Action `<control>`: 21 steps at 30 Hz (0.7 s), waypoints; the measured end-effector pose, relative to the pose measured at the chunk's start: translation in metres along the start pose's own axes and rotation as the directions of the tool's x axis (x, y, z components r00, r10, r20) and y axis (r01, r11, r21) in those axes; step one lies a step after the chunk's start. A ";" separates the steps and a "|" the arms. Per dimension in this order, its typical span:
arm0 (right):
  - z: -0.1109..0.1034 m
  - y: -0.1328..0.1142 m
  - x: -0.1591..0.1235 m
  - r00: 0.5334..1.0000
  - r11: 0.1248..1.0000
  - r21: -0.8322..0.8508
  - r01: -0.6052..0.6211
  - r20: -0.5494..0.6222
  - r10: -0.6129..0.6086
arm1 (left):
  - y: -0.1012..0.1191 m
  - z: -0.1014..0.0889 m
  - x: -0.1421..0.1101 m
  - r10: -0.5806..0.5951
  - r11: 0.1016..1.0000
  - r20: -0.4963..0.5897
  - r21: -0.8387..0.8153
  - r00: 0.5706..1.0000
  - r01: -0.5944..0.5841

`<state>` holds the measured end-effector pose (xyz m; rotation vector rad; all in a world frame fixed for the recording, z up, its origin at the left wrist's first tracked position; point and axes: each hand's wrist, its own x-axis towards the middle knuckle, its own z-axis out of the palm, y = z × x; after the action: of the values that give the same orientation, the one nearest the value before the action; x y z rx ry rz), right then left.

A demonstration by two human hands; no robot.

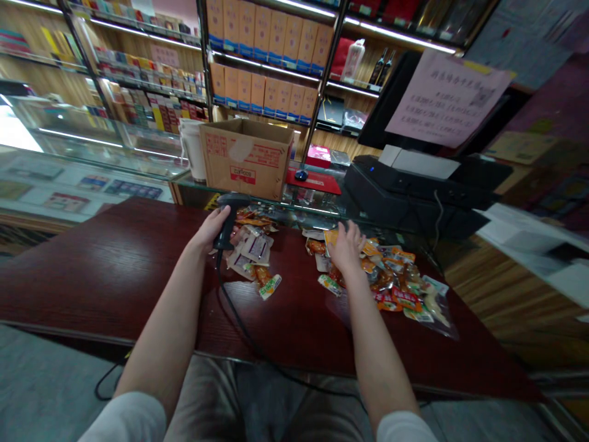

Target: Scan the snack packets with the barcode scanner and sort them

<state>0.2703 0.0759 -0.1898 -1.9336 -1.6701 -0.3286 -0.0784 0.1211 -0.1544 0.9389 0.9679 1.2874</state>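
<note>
My left hand [213, 229] is wrapped round the grip of a black handheld barcode scanner [226, 222], whose cable runs down across the dark wooden table. Beneath and beside the scanner lies a small heap of packaged snacks, with pale sealed packets [255, 248] and a brown snack in clear wrap [263, 276]. My right hand [346, 247] is over the left part of a larger pile of snack packets [391, 270], fingers stretched out and a little apart. An orange packet [329, 236] shows right by its fingers; whether they touch it is hard to make out.
A cardboard box [246, 159] stands on the glass counter behind the table, with a white jug [193, 150] at its left. A black printer-like machine and monitor [414, 184] occupy the right. The dark red table [138, 264] has its front edge by my lap.
</note>
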 end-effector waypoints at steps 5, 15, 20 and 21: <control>0.021 -0.017 -0.010 0.968 0.999 -0.048 0.017 0.250 -0.005 | 0.002 -0.011 0.000 -0.018 1.000 0.013 -0.011 1.000 0.018; 0.070 -0.073 -0.014 0.935 0.856 0.517 0.013 0.298 -0.194 | -0.002 -0.011 0.003 -0.052 0.992 0.096 -0.109 0.994 0.062; 0.093 -0.104 0.002 0.860 0.878 0.472 -0.083 0.479 -0.176 | 0.005 -0.027 -0.002 -0.114 0.988 0.203 -0.084 0.973 0.133; 0.094 -0.107 0.005 0.857 0.879 0.467 -0.096 0.488 -0.165 | 0.007 -0.030 -0.004 -0.112 0.989 0.209 -0.072 0.972 0.130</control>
<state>0.1522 0.1393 -0.2375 -1.6836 -1.8822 0.6085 -0.1088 0.1183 -0.1576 0.9125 0.7916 1.0977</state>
